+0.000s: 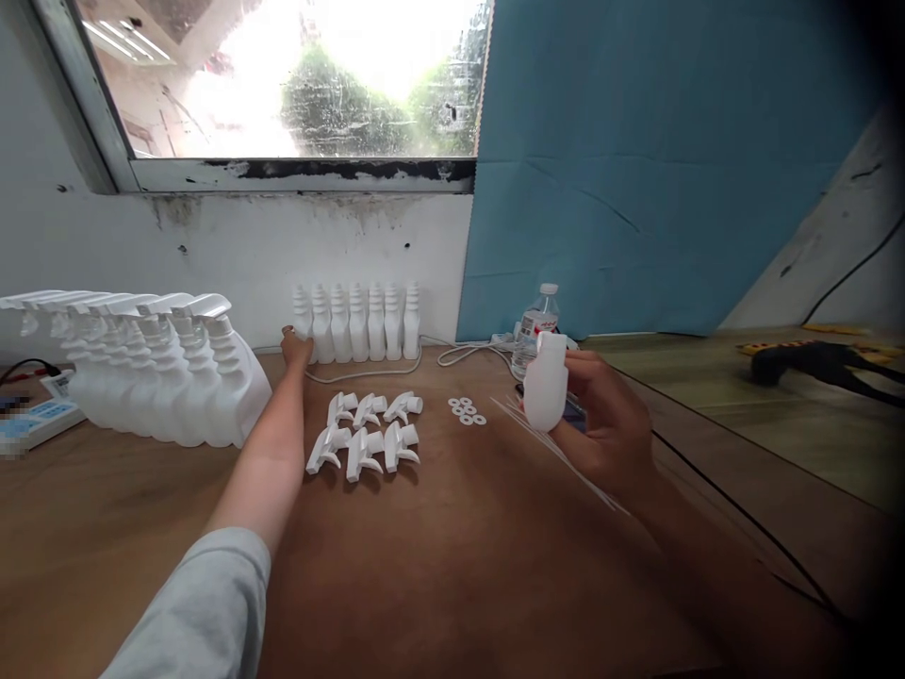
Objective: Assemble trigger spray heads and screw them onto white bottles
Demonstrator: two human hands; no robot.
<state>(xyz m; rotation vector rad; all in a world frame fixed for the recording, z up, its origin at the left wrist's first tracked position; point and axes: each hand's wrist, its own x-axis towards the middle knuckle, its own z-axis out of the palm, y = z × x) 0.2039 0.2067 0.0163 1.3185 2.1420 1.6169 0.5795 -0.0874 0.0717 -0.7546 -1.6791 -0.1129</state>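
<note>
My left hand (297,350) reaches to the back of the table and closes around the lower part of the leftmost white plastic bottle (302,309). That bottle stands at the end of a row of white bottles (374,325) against the wall. Raised on the right, my right hand (608,415) grips a white plastic bottle (545,385), its rounded end toward me; part of it is hidden by the fingers. Between my arms lie several white spray trigger heads (366,453) in two rows. Small white washers (467,411) and thin white tubes (566,460) lie beside them.
Spray bottles with trigger heads (205,377) stand in a tight row at left, beside a blue-and-white device (42,424). A clear water bottle (527,330) and a white cable (353,379) are at the back. A black cable (742,523) runs along the right.
</note>
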